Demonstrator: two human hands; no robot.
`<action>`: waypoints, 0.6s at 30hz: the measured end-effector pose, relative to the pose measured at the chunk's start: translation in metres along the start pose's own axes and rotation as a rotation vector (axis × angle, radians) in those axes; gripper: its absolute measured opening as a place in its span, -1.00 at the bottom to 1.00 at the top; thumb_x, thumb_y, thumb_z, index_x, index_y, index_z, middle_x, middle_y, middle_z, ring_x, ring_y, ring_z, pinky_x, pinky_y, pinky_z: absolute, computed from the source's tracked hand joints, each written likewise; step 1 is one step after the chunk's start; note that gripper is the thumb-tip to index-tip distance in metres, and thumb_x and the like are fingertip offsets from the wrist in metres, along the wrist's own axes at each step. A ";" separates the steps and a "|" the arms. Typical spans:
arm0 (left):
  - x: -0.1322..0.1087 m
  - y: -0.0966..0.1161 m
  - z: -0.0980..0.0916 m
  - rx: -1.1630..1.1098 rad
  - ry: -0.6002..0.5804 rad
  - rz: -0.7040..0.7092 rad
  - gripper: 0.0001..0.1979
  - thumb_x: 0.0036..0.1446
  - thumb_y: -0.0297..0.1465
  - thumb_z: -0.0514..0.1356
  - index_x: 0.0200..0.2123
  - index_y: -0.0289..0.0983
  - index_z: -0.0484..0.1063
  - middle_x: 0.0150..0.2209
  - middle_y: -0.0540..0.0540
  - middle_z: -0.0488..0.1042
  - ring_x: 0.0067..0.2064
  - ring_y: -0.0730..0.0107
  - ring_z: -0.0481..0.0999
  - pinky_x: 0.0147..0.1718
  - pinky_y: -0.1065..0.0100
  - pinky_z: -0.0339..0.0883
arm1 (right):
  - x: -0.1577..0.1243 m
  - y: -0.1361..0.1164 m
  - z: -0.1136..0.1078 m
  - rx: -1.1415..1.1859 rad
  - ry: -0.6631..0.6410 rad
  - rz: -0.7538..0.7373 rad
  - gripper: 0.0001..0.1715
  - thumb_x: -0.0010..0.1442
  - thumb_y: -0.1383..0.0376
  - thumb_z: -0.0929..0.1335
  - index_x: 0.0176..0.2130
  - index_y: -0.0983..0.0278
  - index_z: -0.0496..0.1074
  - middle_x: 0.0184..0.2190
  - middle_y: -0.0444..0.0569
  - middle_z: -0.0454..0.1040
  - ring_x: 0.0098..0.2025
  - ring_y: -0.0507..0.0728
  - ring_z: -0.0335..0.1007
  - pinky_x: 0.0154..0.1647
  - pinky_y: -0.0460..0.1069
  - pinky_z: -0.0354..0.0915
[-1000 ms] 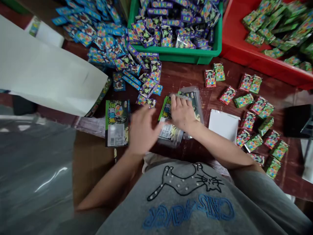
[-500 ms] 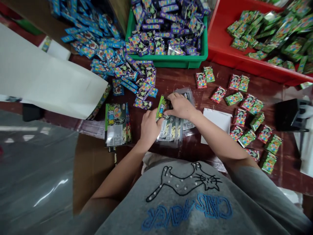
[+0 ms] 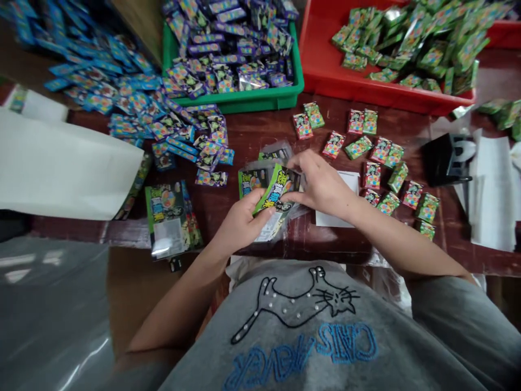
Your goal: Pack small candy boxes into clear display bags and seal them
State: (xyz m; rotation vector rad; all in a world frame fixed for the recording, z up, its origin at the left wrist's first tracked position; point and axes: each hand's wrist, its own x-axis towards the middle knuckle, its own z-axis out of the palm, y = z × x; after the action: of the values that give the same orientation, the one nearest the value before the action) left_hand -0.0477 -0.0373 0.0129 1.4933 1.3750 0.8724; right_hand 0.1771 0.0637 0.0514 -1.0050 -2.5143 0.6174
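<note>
Both hands hold a printed green and black plastic pouch [image 3: 273, 191] lifted a little off the dark red table [image 3: 260, 136], in front of my chest. My left hand [image 3: 240, 222] grips its lower edge from below, fingers curled. My right hand [image 3: 321, 182] pinches its upper right side. More clear pouches [image 3: 272, 155] lie flat on the table just behind it. A stack of filled pouches [image 3: 171, 220] lies to the left of my left hand. A white card [image 3: 340, 217] lies under my right wrist.
A green bin [image 3: 232, 100] of purple packets and a red bin [image 3: 366, 87] of green packets stand at the back. Loose blue packets [image 3: 122, 98] spread at back left, red and green packets [image 3: 378, 163] at right. A white sheet [image 3: 61, 168] lies at left, a black object [image 3: 448, 160] at far right.
My left hand came in from the left and took the pouch's lower edge. Both hands then lifted the pouch off the pile toward me. The view shifted to the right.
</note>
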 end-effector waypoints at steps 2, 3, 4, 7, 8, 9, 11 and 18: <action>0.000 0.001 0.005 -0.007 -0.016 -0.018 -0.70 0.31 -0.26 0.28 0.06 -0.24 0.54 -0.14 -0.08 0.64 -0.19 0.29 0.59 -0.15 0.33 0.45 | -0.004 -0.001 -0.007 -0.033 -0.037 0.066 -0.43 0.19 0.01 0.60 0.01 0.25 0.45 -0.07 0.08 0.57 -0.05 0.30 0.48 0.00 0.15 0.38; 0.000 0.001 0.007 -0.029 -0.030 -0.028 -0.70 0.32 -0.26 0.28 0.05 -0.25 0.54 -0.13 -0.09 0.65 -0.18 0.28 0.61 -0.14 0.32 0.47 | -0.005 -0.001 -0.010 -0.054 -0.072 0.085 -0.51 0.22 0.03 0.59 -0.04 0.25 0.47 -0.13 0.05 0.58 -0.09 0.28 0.49 -0.03 0.14 0.37; 0.000 0.002 0.009 -0.065 -0.052 -0.038 -0.70 0.32 -0.25 0.29 0.04 -0.25 0.55 -0.12 -0.11 0.66 -0.17 0.27 0.63 -0.13 0.31 0.49 | -0.007 -0.001 -0.014 -0.069 -0.117 0.088 -0.60 0.25 0.05 0.57 -0.10 0.25 0.50 -0.19 0.02 0.59 -0.13 0.26 0.51 -0.05 0.13 0.37; 0.003 0.005 0.016 -0.228 -0.178 -0.066 -0.55 0.20 -0.23 0.40 0.11 -0.24 0.53 -0.04 -0.18 0.69 -0.08 0.19 0.69 -0.08 0.25 0.57 | -0.009 0.001 -0.029 -0.019 -0.295 0.015 -0.78 0.33 0.12 0.51 -0.21 0.22 0.57 -0.27 -0.06 0.61 -0.14 0.23 0.55 0.08 0.18 0.37; 0.005 0.006 0.018 -0.278 -0.226 -0.079 -0.48 0.14 -0.24 0.45 0.14 -0.24 0.52 -0.01 -0.20 0.69 -0.05 0.17 0.70 -0.07 0.23 0.59 | -0.010 0.002 -0.035 0.026 -0.361 -0.023 -0.82 0.34 0.13 0.50 -0.21 0.19 0.59 -0.27 -0.10 0.62 -0.13 0.22 0.57 0.20 0.24 0.34; 0.007 0.007 0.019 -0.314 -0.258 -0.097 -0.44 0.08 -0.25 0.49 0.14 -0.24 0.52 0.00 -0.22 0.69 -0.05 0.16 0.71 -0.07 0.20 0.60 | -0.010 0.004 -0.040 0.074 -0.420 -0.057 -0.84 0.34 0.13 0.49 -0.20 0.16 0.61 -0.27 -0.14 0.63 -0.12 0.21 0.59 0.32 0.31 0.26; 0.012 0.008 0.022 -0.334 -0.264 -0.149 -0.50 0.03 -0.26 0.51 0.03 -0.26 0.57 -0.07 -0.20 0.72 -0.13 0.18 0.72 -0.13 0.18 0.63 | -0.013 0.008 -0.048 0.154 -0.458 -0.090 -0.80 0.36 0.08 0.47 -0.18 0.13 0.62 -0.21 -0.16 0.65 -0.07 0.22 0.62 0.48 0.42 0.07; 0.013 0.009 0.039 -0.412 0.240 -0.208 -0.61 0.11 -0.12 0.47 -0.10 -0.25 0.66 -0.09 -0.13 0.74 -0.10 0.17 0.71 -0.06 0.18 0.60 | -0.043 0.003 0.004 0.451 0.173 0.302 -0.30 0.37 -0.29 0.31 0.09 0.21 0.42 -0.06 0.12 0.63 -0.04 0.25 0.63 -0.02 0.17 0.52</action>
State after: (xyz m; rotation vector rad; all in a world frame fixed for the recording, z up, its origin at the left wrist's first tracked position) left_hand -0.0068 -0.0300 0.0064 0.9391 1.3879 1.1466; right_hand 0.2062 0.0335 0.0391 -1.2032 -1.9613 1.0757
